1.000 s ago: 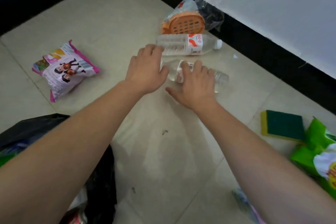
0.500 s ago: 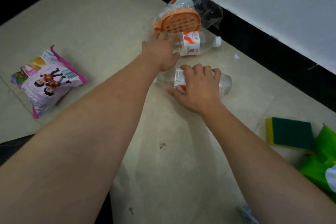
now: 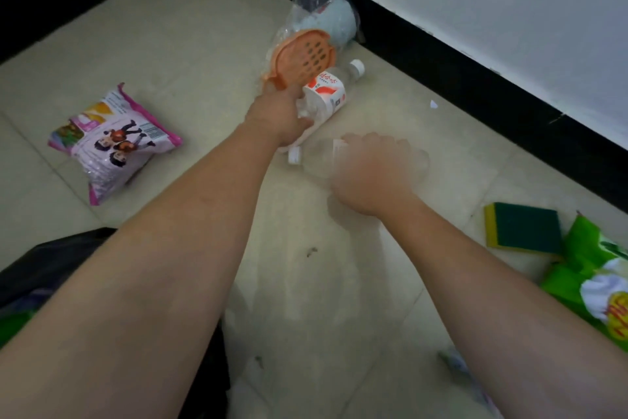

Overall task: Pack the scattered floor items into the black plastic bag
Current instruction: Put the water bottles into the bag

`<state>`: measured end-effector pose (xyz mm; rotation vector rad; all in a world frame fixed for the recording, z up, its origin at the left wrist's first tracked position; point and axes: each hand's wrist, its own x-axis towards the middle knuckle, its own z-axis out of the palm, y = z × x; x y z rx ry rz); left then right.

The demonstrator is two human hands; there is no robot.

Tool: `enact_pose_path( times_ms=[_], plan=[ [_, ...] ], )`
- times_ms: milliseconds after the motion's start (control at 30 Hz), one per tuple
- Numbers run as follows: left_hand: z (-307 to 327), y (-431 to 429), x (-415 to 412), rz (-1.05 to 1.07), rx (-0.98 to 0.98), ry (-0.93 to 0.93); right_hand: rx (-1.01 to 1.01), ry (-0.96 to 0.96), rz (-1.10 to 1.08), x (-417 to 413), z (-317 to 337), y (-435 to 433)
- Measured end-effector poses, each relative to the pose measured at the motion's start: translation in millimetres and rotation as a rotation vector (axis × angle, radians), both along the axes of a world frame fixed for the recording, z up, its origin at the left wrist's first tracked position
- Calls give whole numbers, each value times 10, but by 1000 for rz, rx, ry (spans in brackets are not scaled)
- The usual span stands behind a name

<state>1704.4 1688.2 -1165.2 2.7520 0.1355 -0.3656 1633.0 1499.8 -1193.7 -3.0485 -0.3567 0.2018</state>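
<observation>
Bare left grip, bare right grip

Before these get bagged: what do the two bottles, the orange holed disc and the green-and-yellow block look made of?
Labelled bottle, gripped by the left hand: thin clear plastic, glossy, see-through. Clear bottle under the right hand: likely the same, though blurred. Orange disc: rigid moulded plastic, semi-matt, with neat holes. Block: probably a sponge, yellow foam under a green scouring layer.

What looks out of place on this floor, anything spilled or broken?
Nothing looks spilled or broken. The labelled bottle and the clear bottle are capped. Only a white scrap by the wall and a dark speck litter the tiles.
</observation>
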Motion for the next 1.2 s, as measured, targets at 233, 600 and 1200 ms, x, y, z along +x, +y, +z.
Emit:
enact_pose_path(
  times_ms=[233,600,1200],
  plan=[
    [-93,96,-1145,164,-105,-26,-78,47,-133,-515,54,-152],
    [-113,-384,-3029,343,-189,-60,-55,231,-314,-1340,250,-369],
    [654,-143,-3547,942,-1020,-312,878,388,-656,-1377,656,303]
  ],
)
